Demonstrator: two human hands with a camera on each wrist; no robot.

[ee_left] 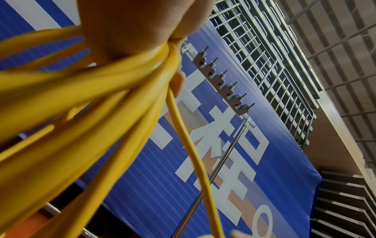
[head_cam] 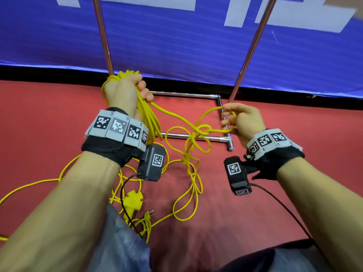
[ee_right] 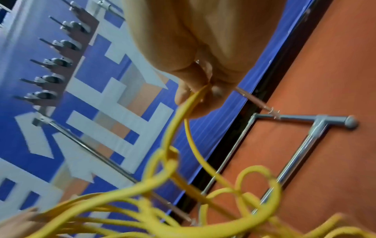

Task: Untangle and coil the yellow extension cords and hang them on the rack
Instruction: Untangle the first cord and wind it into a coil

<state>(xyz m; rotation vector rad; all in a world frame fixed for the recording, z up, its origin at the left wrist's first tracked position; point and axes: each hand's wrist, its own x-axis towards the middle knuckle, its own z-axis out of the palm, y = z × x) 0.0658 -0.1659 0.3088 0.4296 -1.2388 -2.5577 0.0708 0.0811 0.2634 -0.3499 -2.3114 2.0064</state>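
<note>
My left hand [head_cam: 125,89] grips a bunch of coiled yellow cord loops [head_cam: 147,114], held up in front of the rack's left pole; in the left wrist view the loops [ee_left: 101,90] fan out from the fist. One strand runs from it to a loose knot [head_cam: 202,131] hanging between the hands. My right hand [head_cam: 239,118] pinches a loop of that strand [ee_right: 183,111] just right of the knot. More yellow cord [head_cam: 188,183] trails tangled on the red floor, with a yellow socket block [head_cam: 133,199] and a plug [head_cam: 150,213] near my knees. The hook bar [ee_left: 225,85] is at the rack's top.
The chrome rack's base frame [head_cam: 196,137] lies on the red carpet right under the hands, its two poles [head_cam: 253,46] rising against a blue banner [head_cam: 176,40]. Black camera cables [head_cam: 284,209] hang from both wrists. My knees are at the bottom edge.
</note>
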